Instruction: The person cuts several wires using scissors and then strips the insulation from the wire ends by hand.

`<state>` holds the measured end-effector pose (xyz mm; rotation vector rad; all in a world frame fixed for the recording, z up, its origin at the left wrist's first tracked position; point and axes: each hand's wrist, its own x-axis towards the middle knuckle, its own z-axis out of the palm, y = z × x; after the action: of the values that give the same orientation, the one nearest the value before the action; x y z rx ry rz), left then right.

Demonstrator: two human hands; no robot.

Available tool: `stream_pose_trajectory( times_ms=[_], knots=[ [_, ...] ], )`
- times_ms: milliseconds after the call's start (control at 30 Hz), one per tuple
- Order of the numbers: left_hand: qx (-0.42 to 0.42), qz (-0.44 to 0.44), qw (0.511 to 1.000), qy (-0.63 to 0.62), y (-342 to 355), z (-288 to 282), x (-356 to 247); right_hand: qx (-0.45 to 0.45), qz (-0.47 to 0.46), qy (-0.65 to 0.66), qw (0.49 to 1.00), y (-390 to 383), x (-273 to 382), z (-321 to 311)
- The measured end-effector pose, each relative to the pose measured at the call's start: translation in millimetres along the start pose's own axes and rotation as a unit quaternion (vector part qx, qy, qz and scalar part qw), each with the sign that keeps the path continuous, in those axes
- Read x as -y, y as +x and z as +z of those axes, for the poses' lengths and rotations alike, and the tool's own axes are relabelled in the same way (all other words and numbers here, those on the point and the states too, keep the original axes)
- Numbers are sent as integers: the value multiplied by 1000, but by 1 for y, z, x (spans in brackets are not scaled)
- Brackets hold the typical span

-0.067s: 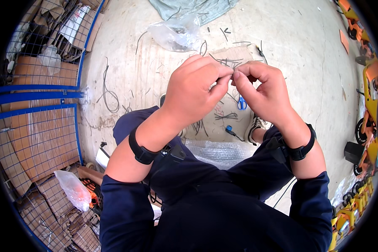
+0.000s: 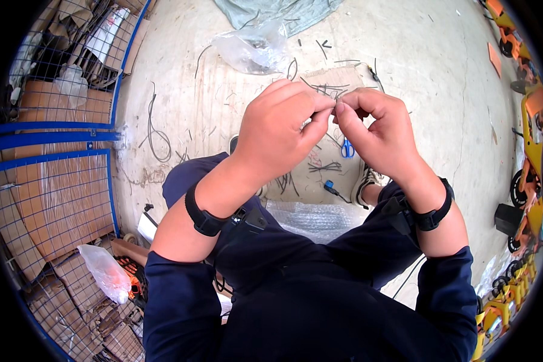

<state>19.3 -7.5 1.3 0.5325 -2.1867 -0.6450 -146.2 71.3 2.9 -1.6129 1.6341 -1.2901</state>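
Fingertips pinched, my left hand (image 2: 277, 130) and my right hand (image 2: 383, 133) meet above the floor in front of me. What they hold between them is too small and hidden to make out; a thin dark strand shows close to the fingertips. Below the right hand lie scissors with blue handles (image 2: 347, 148). Short black cable pieces (image 2: 326, 167) are scattered beneath the hands, and more lie on a flat piece of cardboard (image 2: 350, 75) just beyond them. A blue connector with a black lead (image 2: 330, 186) rests near my right shoe (image 2: 367, 184).
A clear plastic bag (image 2: 253, 51) and a grey-green cloth (image 2: 283, 11) lie ahead. Bubble wrap (image 2: 311, 218) is between my legs. A looped cable (image 2: 157, 137) lies left, beside a blue mesh cage (image 2: 53, 136) of cardboard. Yellow and orange wheeled machines (image 2: 534, 145) line the right.
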Motion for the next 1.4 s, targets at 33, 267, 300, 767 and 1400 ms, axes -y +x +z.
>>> stream_pose_trajectory(
  times_ms=[33, 267, 300, 767, 1400],
  knots=[
    [-3, -2, 1000, -4, 0, 0, -1, -4, -4, -5, 1000, 0, 0, 1],
    [-21, -2, 999, -27, -2, 4, -2, -25, -24, -8, 999, -2, 3, 3],
    [-24, -4, 999, -32, -2, 4, -3, -26, -20, -4, 999, -2, 4, 3],
    [-20, -56, 996, -68, 1, -2, -8, -7, -63, 22, 998, 2, -1, -2],
    [-54, -45, 995, -70, -4, 6, -10, -55, -92, -45, 993, -1, 5, 6]
  ],
)
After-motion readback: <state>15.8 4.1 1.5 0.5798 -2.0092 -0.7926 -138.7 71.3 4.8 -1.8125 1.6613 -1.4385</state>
